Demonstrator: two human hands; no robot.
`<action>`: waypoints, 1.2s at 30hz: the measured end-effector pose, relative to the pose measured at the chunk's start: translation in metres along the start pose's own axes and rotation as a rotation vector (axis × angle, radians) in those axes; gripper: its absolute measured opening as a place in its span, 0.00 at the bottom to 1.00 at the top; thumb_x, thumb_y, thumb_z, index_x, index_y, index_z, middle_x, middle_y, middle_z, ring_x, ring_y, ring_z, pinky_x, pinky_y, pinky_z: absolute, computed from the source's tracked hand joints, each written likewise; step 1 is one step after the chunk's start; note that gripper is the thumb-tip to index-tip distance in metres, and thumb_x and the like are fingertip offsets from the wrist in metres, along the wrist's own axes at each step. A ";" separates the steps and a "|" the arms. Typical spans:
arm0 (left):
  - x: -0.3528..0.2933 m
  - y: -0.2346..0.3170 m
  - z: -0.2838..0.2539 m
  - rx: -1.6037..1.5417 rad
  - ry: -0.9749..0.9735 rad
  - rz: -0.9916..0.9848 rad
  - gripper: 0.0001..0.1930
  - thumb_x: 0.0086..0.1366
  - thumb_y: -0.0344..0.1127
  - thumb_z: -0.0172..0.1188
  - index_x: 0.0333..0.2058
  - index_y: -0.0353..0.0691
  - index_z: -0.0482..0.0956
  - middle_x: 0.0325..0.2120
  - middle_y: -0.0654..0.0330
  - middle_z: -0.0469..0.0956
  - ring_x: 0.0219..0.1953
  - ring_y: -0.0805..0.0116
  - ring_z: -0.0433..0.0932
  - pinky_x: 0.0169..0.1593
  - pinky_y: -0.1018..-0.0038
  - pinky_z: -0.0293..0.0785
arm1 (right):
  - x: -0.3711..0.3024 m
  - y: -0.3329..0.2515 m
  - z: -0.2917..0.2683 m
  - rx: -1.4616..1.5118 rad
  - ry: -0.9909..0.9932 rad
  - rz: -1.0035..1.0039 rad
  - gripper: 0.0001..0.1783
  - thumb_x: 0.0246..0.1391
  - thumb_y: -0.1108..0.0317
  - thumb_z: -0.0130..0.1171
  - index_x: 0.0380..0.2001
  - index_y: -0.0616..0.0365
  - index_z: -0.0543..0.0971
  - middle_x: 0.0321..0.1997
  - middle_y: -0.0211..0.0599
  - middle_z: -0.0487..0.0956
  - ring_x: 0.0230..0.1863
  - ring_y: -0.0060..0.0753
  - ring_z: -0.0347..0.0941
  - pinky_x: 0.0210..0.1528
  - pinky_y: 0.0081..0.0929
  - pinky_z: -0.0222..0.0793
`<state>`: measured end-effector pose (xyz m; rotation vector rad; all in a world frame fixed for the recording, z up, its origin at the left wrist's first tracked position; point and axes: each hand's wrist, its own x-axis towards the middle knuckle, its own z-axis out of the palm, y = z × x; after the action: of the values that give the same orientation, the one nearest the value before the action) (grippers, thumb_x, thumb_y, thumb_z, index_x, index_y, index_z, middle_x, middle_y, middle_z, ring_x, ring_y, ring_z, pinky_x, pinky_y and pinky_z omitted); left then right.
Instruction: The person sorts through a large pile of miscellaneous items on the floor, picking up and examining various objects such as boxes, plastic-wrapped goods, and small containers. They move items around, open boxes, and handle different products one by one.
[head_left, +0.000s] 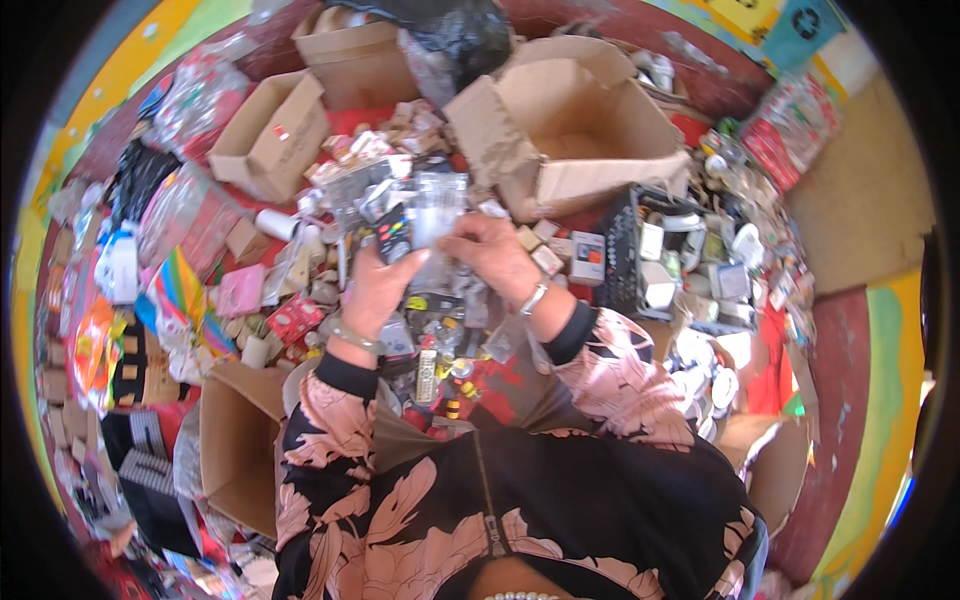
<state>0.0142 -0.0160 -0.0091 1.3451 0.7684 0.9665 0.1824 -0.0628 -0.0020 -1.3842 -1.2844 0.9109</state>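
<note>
In front of me, my left hand point(370, 295) holds a small dark remote control point(393, 235) with red and coloured buttons, thumb reaching over to a clear plastic sleeve point(440, 205). My right hand point(495, 260) is closed, its thumb and fingers pinching near the right edge of that sleeve; whether they grip it is hard to see. Below the hands, a pale remote control point(427, 375) lies among small yellow-and-black pieces point(455, 400). Clear packets point(365, 190) lie just beyond the left hand.
An open cardboard box point(585, 125) stands beyond my right hand, with a black crate point(620, 260) of mixed items nearer. At left are another cardboard box point(270, 140), a tipped box point(240, 440) and filled plastic bags point(190, 220). Loose goods cover the red floor around me.
</note>
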 end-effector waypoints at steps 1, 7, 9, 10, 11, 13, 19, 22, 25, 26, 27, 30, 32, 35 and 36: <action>-0.001 0.000 -0.001 -0.005 0.027 -0.021 0.12 0.52 0.26 0.60 0.38 0.34 0.74 0.31 0.64 0.76 0.32 0.77 0.72 0.38 0.78 0.70 | 0.001 -0.002 -0.001 0.027 -0.032 0.062 0.11 0.45 0.64 0.60 0.19 0.61 0.75 0.16 0.28 0.72 0.20 0.17 0.63 0.23 0.22 0.60; 0.005 -0.010 0.001 -0.452 0.311 -0.078 0.16 0.52 0.20 0.56 0.42 0.30 0.71 0.36 0.57 0.75 0.35 0.67 0.76 0.41 0.73 0.72 | -0.001 0.004 0.003 -0.042 -0.395 0.147 0.12 0.47 0.62 0.60 0.29 0.60 0.78 0.23 0.30 0.77 0.25 0.20 0.69 0.31 0.20 0.65; 0.010 -0.017 -0.007 -0.522 0.307 -0.101 0.16 0.53 0.20 0.56 0.43 0.30 0.71 0.38 0.57 0.75 0.36 0.65 0.75 0.42 0.70 0.72 | -0.004 0.022 0.016 0.167 -0.452 0.275 0.10 0.49 0.67 0.58 0.32 0.61 0.78 0.25 0.31 0.78 0.25 0.19 0.71 0.31 0.19 0.67; 0.010 -0.013 -0.006 -0.537 0.281 -0.130 0.17 0.53 0.21 0.56 0.44 0.30 0.70 0.39 0.57 0.74 0.37 0.65 0.75 0.43 0.70 0.72 | -0.011 0.011 0.016 0.263 -0.425 0.329 0.08 0.49 0.68 0.58 0.31 0.62 0.78 0.25 0.31 0.78 0.25 0.19 0.72 0.30 0.19 0.67; 0.010 -0.008 -0.001 -0.545 0.260 -0.116 0.15 0.54 0.22 0.56 0.42 0.31 0.71 0.37 0.57 0.75 0.36 0.66 0.75 0.41 0.71 0.72 | -0.012 0.014 0.017 0.306 -0.388 0.326 0.08 0.49 0.68 0.57 0.31 0.61 0.78 0.24 0.32 0.78 0.25 0.18 0.72 0.30 0.19 0.67; 0.005 -0.004 0.001 -0.542 0.226 -0.113 0.12 0.55 0.24 0.57 0.40 0.33 0.72 0.33 0.58 0.75 0.33 0.67 0.74 0.37 0.72 0.72 | -0.019 0.007 0.013 0.258 -0.321 0.314 0.09 0.50 0.67 0.56 0.31 0.61 0.78 0.23 0.32 0.78 0.25 0.18 0.72 0.29 0.19 0.67; 0.003 -0.009 -0.006 -0.490 0.176 -0.200 0.09 0.57 0.32 0.59 0.35 0.36 0.74 0.27 0.59 0.76 0.27 0.72 0.72 0.29 0.76 0.70 | -0.054 -0.010 -0.077 0.340 -0.018 0.387 0.08 0.49 0.66 0.55 0.26 0.61 0.77 0.22 0.34 0.77 0.23 0.22 0.72 0.26 0.21 0.68; 0.004 -0.008 -0.002 -0.551 0.145 -0.284 0.08 0.56 0.32 0.59 0.34 0.35 0.75 0.26 0.58 0.76 0.26 0.71 0.73 0.28 0.76 0.70 | -0.086 0.008 -0.159 0.319 0.241 0.423 0.07 0.50 0.67 0.55 0.29 0.60 0.76 0.21 0.33 0.76 0.23 0.25 0.73 0.24 0.22 0.69; 0.000 -0.011 -0.010 -0.537 0.174 -0.308 0.09 0.56 0.32 0.60 0.33 0.35 0.75 0.25 0.57 0.76 0.25 0.71 0.73 0.28 0.77 0.70 | -0.107 0.027 -0.224 0.298 0.450 0.513 0.07 0.50 0.66 0.56 0.28 0.59 0.74 0.23 0.33 0.76 0.21 0.26 0.72 0.23 0.24 0.68; -0.003 -0.011 -0.014 -0.539 0.186 -0.319 0.08 0.56 0.32 0.60 0.33 0.35 0.75 0.25 0.57 0.76 0.25 0.71 0.73 0.27 0.77 0.70 | -0.116 0.027 -0.240 0.275 0.509 0.493 0.08 0.49 0.65 0.57 0.27 0.57 0.72 0.23 0.33 0.75 0.20 0.26 0.71 0.20 0.25 0.67; -0.004 -0.008 -0.014 -0.534 0.160 -0.316 0.08 0.56 0.32 0.60 0.33 0.35 0.75 0.25 0.57 0.76 0.25 0.71 0.73 0.27 0.77 0.70 | -0.122 0.039 -0.265 0.164 0.530 0.496 0.08 0.48 0.65 0.56 0.27 0.58 0.73 0.23 0.36 0.75 0.21 0.30 0.72 0.23 0.28 0.68; -0.006 -0.011 -0.015 -0.546 0.084 -0.347 0.07 0.56 0.33 0.59 0.32 0.35 0.75 0.25 0.57 0.77 0.24 0.71 0.74 0.27 0.76 0.71 | -0.142 0.122 -0.368 -0.874 0.345 0.361 0.08 0.46 0.65 0.54 0.29 0.58 0.76 0.24 0.42 0.75 0.27 0.43 0.73 0.30 0.37 0.69; -0.010 -0.012 -0.024 -0.530 0.087 -0.343 0.08 0.57 0.34 0.58 0.32 0.35 0.75 0.26 0.57 0.77 0.24 0.71 0.74 0.28 0.75 0.71 | -0.134 0.140 -0.399 -1.022 0.255 0.520 0.13 0.48 0.59 0.51 0.32 0.54 0.78 0.37 0.49 0.75 0.40 0.48 0.72 0.41 0.37 0.68; -0.003 -0.022 -0.018 -0.682 -0.067 -0.365 0.20 0.60 0.48 0.53 0.36 0.33 0.74 0.29 0.54 0.77 0.27 0.66 0.75 0.33 0.72 0.74 | -0.179 0.184 -0.476 -1.555 -0.119 0.543 0.19 0.45 0.57 0.50 0.37 0.57 0.77 0.43 0.51 0.75 0.43 0.50 0.72 0.45 0.38 0.69; -0.003 -0.018 -0.017 -0.744 -0.086 -0.365 0.25 0.61 0.54 0.50 0.37 0.32 0.74 0.30 0.52 0.77 0.29 0.65 0.76 0.34 0.71 0.74 | -0.182 0.187 -0.487 -1.531 -0.037 0.641 0.18 0.46 0.58 0.50 0.38 0.56 0.77 0.43 0.50 0.75 0.43 0.49 0.73 0.45 0.38 0.68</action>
<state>0.0001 -0.0107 -0.0284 0.5688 0.4850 0.7780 0.6655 -0.3134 -0.0951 -3.0751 -1.6232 0.1570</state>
